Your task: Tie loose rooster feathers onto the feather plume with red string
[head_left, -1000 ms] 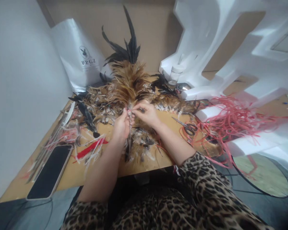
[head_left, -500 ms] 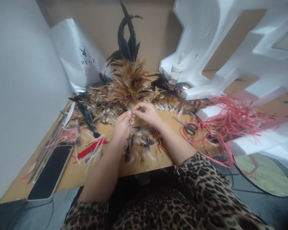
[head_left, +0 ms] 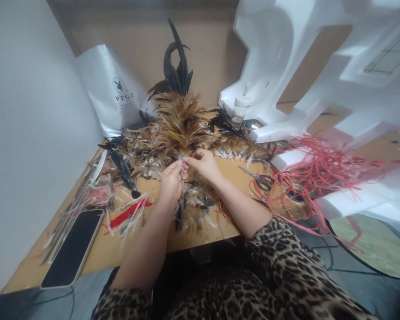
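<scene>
At the table's middle, my left hand (head_left: 172,180) is closed around the lower end of a feather bundle (head_left: 180,120). Brown, bushy feathers fan out above the grip, and long curved black feathers (head_left: 178,73) rise from the top. My right hand (head_left: 203,165) pinches at the bundle's base, its thumb and fingertips meeting those of the left. What lies between the right fingertips is too small to make out. A thin dark stem hangs below the left hand. Loose small feathers (head_left: 200,198) lie on the table just beneath the hands.
Piles of brown feathers (head_left: 143,149) spread behind the hands. Scissors (head_left: 262,180) lie right of them, beside tangled pink ribbon (head_left: 323,173) and white foam pieces (head_left: 346,200). A phone (head_left: 72,249) and red strips (head_left: 126,214) are left. A silver bag (head_left: 110,93) and a lidded jar (head_left: 240,109) stand behind.
The whole view has shifted slightly, so things sit a little lower. My right fingers have moved a little at the bundle's base; my left hand keeps its grip.
</scene>
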`<state>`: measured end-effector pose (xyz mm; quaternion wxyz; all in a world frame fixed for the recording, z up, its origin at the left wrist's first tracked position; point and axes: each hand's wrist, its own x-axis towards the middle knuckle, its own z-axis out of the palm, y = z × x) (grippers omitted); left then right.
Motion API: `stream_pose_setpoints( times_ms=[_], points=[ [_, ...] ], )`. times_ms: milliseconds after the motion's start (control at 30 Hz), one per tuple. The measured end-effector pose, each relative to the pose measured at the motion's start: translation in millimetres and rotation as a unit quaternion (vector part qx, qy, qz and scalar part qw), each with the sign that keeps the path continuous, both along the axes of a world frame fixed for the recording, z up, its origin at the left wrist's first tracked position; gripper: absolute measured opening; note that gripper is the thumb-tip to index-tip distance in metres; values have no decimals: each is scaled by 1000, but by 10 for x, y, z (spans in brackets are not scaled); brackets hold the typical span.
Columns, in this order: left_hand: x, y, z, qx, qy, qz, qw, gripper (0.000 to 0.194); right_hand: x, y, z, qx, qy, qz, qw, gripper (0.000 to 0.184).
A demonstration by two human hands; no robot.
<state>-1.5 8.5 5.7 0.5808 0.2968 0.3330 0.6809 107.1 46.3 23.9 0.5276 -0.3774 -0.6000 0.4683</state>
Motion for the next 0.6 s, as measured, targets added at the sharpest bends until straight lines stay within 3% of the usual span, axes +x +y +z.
stream_pose_setpoints(
  times_ms=[267,600],
  points=[
    [28,-13,1,6,14,0,1000,21,90,58,51,-40,-16,73,996,33],
    [28,-15,-12,7,13,3,1000,19,93,53,68,-50,-4,64,997,35]
  ],
)
